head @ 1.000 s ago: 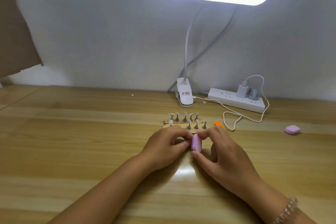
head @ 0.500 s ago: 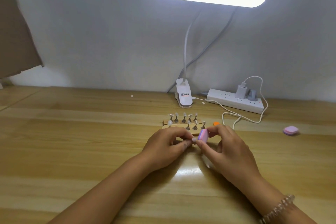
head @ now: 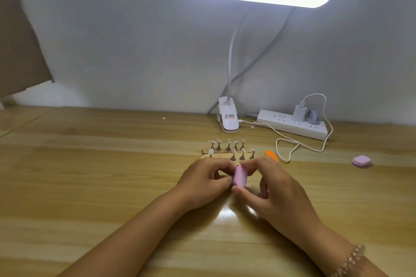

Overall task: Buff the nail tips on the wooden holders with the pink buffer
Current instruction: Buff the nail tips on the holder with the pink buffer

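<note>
Behind pink buffer point(head: 239, 176): wooden holders point(head: 221, 153), part-hidden | right: power strip point(head: 290, 127)

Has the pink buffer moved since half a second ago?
Yes. The pink buffer has pulled back nearer the camera and slightly left, away from the wooden holders.

Bare forearms point(head: 126, 227), one beaded bracelet point(head: 351, 261)
The left hand point(head: 203, 179) and right hand point(head: 276, 189) sit mid-frame at the ends of uncovered forearms that enter from the bottom edge. At the lower right of the frame, a single strand of small, pale, glassy round beads circles the right wrist and glints in the light.
</note>
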Tool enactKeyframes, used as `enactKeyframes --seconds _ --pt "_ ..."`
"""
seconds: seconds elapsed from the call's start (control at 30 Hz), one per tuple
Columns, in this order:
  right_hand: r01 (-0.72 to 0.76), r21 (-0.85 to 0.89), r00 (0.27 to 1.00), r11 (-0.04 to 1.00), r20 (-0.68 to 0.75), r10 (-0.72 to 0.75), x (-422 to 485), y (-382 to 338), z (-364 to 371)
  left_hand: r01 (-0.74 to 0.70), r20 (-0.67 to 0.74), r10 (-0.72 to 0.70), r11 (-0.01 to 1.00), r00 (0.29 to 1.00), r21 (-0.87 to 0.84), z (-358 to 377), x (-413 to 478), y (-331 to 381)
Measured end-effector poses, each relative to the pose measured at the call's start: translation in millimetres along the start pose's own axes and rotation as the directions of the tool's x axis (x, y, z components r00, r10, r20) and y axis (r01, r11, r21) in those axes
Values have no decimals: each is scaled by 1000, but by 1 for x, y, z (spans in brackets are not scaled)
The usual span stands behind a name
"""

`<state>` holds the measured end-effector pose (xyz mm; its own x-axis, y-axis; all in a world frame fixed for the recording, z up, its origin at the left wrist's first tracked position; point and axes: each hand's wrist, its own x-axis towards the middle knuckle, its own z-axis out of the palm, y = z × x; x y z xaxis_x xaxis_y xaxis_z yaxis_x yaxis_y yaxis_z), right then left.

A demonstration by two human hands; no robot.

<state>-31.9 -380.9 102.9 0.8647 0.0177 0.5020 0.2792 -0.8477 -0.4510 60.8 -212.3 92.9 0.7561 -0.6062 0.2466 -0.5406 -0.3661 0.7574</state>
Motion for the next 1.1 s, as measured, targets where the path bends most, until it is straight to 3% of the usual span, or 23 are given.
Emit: enactKeyframes --seconds 0.13,0.3,0.43,0.6,0.73,0.87,1.0,1.1 --pt "-110 18 992 994 -56 111 5 6 -2 8 -16 -8 1000 1000 -8 1 0 0" --pt "12 -48 999 999 38 -10 -3 0 1 -19 2 18 999 1000 44 0 -1 2" --pt "-56 -12 997 998 -52 55 2 4 0 1 -11 0 998 1000 55 0 -1 0" --pt "5 -41 999 999 38 -3 -2 1 1 2 2 -2 998 1000 70 1 1 1" --pt "-74 -17 995 997 -61 73 2 5 0 14 1 -14 998 1000 67 1 0 1" --pt "-13 -38 999 999 44 14 -3 1 1 -11 -5 11 998 1000 63 1 -1 4" --pt "-175 62 980 983 -80 180 5 10 -1 -22 -59 22 1000 998 2 1 0 1" --pt "-162 57 982 985 -93 167 3 8 -2 -30 -67 27 999 997 -41 1 0 2"
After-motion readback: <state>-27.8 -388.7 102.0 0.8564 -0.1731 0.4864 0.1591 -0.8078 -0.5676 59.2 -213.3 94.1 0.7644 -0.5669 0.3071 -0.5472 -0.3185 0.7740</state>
